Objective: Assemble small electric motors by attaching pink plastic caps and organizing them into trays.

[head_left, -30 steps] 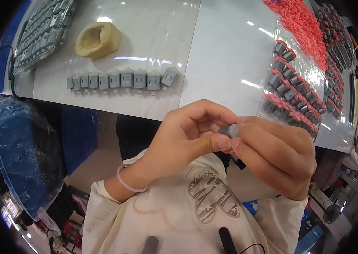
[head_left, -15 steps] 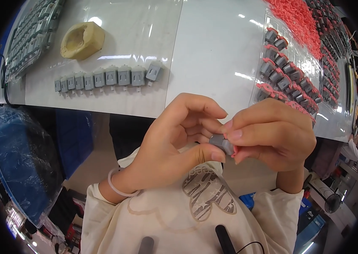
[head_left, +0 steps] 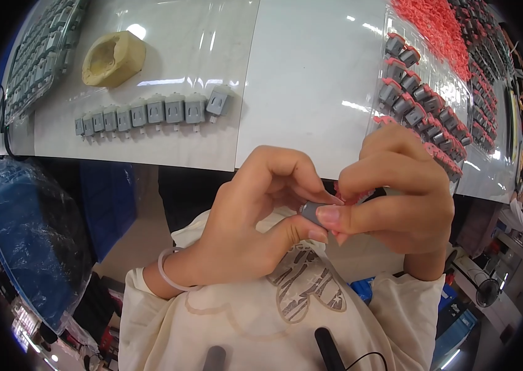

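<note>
Just off the table's front edge, my left hand [head_left: 243,229] is closed on a small grey motor [head_left: 314,213], gripping it between thumb and fingers. From the other side my right hand [head_left: 403,198] pinches a pink plastic part [head_left: 340,236] against the motor's right end. The fingers hide most of this part, so how it sits on the motor cannot be made out. Left of my hands, several similar grey motors [head_left: 155,111] stand in a row on the table, their pale ends away from me and the rightmost tilted.
A hollowed pale yellow block [head_left: 113,60] lies behind the row. At the far left is a clear tray of grey motors [head_left: 42,55]. To the right sit motors with pink parts [head_left: 413,93] in a clear tray, beside a heap of pink pieces [head_left: 434,34]. A plastic-wrapped blue bin [head_left: 29,241] stands lower left.
My right hand has turned and its fingers have shifted over the pink part, with its thumb now on the motor. The motor has moved slightly left in my left hand.
</note>
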The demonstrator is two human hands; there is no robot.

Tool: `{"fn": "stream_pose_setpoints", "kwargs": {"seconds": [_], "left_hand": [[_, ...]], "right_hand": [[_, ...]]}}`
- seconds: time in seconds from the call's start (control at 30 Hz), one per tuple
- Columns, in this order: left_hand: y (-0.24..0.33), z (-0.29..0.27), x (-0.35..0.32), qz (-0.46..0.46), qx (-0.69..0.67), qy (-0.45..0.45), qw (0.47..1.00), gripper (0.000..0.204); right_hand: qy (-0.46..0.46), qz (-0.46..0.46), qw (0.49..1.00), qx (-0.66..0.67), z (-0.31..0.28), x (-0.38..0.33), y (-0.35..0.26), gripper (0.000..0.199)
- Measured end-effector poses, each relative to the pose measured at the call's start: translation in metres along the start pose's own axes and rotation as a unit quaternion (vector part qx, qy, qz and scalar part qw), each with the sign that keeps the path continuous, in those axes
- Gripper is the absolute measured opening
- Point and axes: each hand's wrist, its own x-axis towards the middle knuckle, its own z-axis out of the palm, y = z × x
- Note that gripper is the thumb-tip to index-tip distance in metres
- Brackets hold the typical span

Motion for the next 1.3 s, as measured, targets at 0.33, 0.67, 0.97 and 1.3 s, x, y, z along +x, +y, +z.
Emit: {"fn": "stream_pose_setpoints", "kwargs": {"seconds": [0.33,0.67,0.97,1.3], "left_hand": [[-0.006,-0.005,0.0,-0.086,-0.005,0.01,0.996,0.039],[-0.001,-0.009,-0.005,-0.041,-0.077,-0.013,0.996,0.047],[0.028,-0.054,0.02,0.149,0.664,0.153,0.717,0.03],[0.016,-0.061,0.023,0.149,0.725,0.131,0.66,0.03]], "right_hand": [[-0.076,0.084,0.993,-0.025,0.003,-0.003,-0.003,0.018],[-0.013,0.123,0.992,-0.009,0.008,-0.008,-0.002,0.038],[0.194,0.229,0.954,-0.012,-0.081,-0.028,0.019,0.021],[0.111,0.395,0.91,-0.06,-0.122,-0.03,0.097,0.019]]}}
